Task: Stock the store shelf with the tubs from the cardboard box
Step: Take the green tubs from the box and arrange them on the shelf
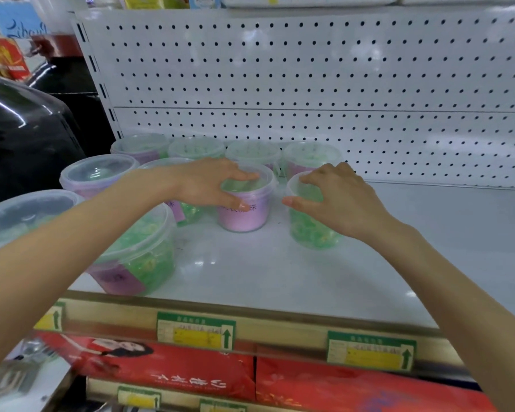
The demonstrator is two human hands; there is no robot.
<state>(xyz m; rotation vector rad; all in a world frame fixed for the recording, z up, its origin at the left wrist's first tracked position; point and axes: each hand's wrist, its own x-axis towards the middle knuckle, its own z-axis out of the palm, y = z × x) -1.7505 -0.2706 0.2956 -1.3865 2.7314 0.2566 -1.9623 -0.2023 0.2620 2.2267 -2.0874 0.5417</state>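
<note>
On the shelf, left hand curls its grip over the pink-labelled tub, right hand over the green tub.

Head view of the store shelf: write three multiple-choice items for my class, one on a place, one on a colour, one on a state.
1. Where is the right tub, under the right hand, relative to the left tub? A. Beside it, apart. B. Stacked on it. C. Behind it.
2. What colour is the left tub's label? A. Yellow. B. Pink. C. Blue.
3. What is the left hand doing? A. Hanging empty. B. Pointing upward. C. Gripping the left tub's lid.
Answers: 1 A, white shelf shows between them; 2 B, its front-facing label is pink; 3 C, fingers and thumb curl round the lid's rim.
</note>
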